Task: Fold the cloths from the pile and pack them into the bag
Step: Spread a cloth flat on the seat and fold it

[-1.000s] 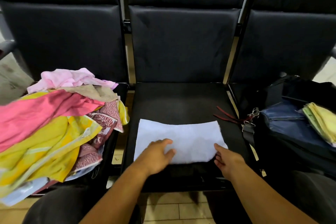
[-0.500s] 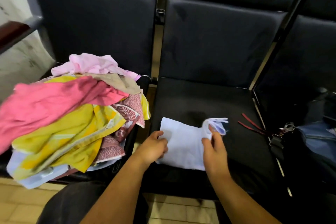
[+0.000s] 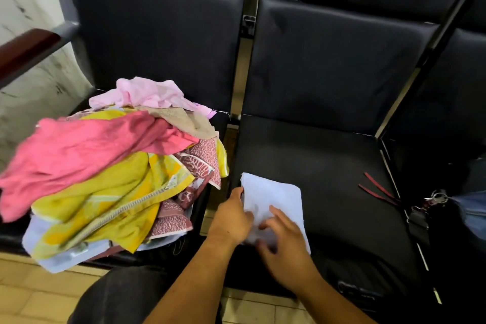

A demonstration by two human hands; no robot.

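A pale blue cloth (image 3: 273, 197) lies folded in half on the middle black seat (image 3: 328, 166), near its front left corner. My left hand (image 3: 231, 218) rests on the cloth's left edge, thumb lying along that edge. My right hand (image 3: 284, 242) lies over the cloth's near part with fingers spread, blurred by motion. The pile of cloths (image 3: 105, 173) in pink, yellow, beige and maroon print fills the left seat. Only a sliver of the bag (image 3: 470, 213), blue and black, shows at the right edge.
Thin red straps (image 3: 378, 189) and a black strap with a metal clip (image 3: 420, 216) lie at the middle seat's right edge. A wooden armrest (image 3: 26, 47) stands at the far left by the wall. Tiled floor (image 3: 34, 294) lies below the seats.
My right hand carried the cloth's right side over to the left, halving it, and now lies on top. The view swung left, so the bag slid almost out of sight.
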